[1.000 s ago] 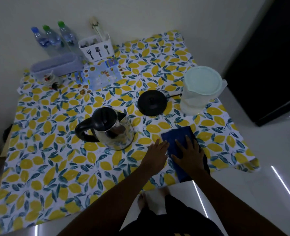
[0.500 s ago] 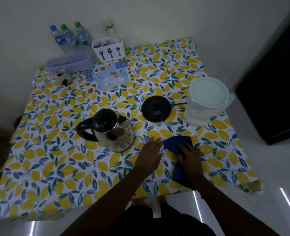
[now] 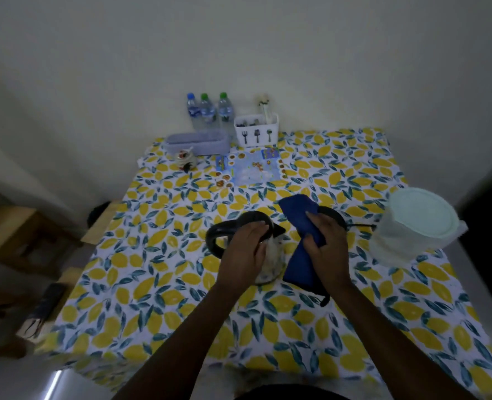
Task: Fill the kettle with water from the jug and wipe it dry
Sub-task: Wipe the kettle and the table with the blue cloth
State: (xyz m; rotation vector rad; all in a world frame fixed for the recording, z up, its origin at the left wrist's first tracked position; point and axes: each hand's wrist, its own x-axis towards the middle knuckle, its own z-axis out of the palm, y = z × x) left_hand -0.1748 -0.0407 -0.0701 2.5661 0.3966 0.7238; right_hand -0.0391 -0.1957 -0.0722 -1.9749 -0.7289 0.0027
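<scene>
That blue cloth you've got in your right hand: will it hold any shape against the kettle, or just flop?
Probably floppy: the blue cloth bends where the right hand grips it and hangs below. It looks light and soft, so it should wrap the shiny steel kettle that the left hand steadies.

The left hand point(image 3: 246, 249) covers most of the steel kettle with black lid and handle point(image 3: 272, 258), so its body is barely seen. The folded blue cloth point(image 3: 299, 223) hides part of the round black kettle base point(image 3: 332, 216). The white cutlery caddy's point(image 3: 255, 131) contents are too small to tell. Both forearms are cut off by the bottom edge.
</scene>
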